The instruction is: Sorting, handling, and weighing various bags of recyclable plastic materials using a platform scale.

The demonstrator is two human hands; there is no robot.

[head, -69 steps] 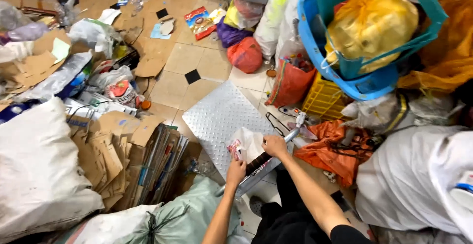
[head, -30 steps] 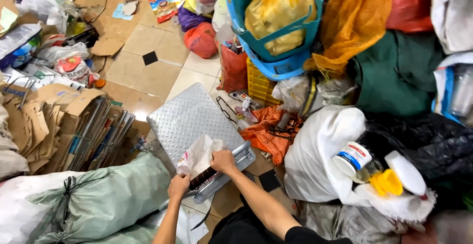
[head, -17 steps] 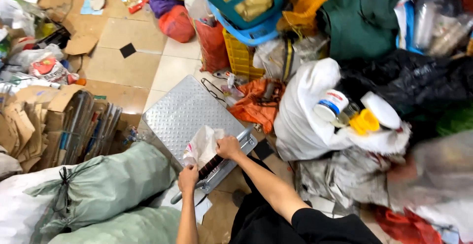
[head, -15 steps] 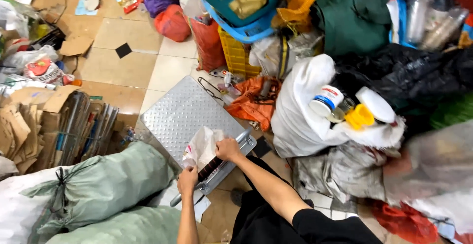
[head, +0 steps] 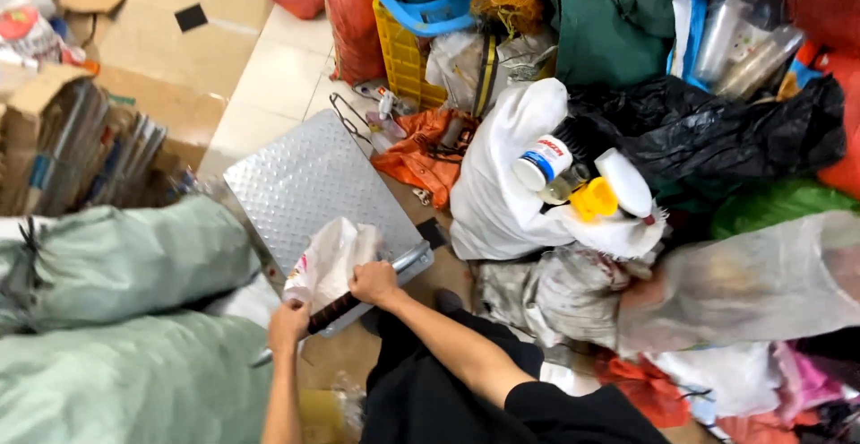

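Observation:
Both my hands hold a crumpled white plastic bag (head: 330, 256) with red print, over the near edge of a patterned metal scale platform (head: 300, 189) on the floor. My left hand (head: 288, 327) grips the bag's lower left corner. My right hand (head: 375, 282) grips its right side, next to the platform's metal rail (head: 408, 257). A dark bar (head: 328, 310) runs between my two hands along that edge. My forearms reach up from the bottom of the view, above my dark clothing.
Green-grey woven sacks (head: 107, 318) lie at the left, with flattened cardboard (head: 63, 144) behind them. To the right a white bag (head: 502, 202) holds bottles, beside black and clear bags. A yellow crate (head: 408, 63), blue basket and orange cloth (head: 417, 148) sit behind the platform.
The view has swung right and closer, bringing the bags of bottles into sight. My hands stay on the white bag at the platform's near edge.

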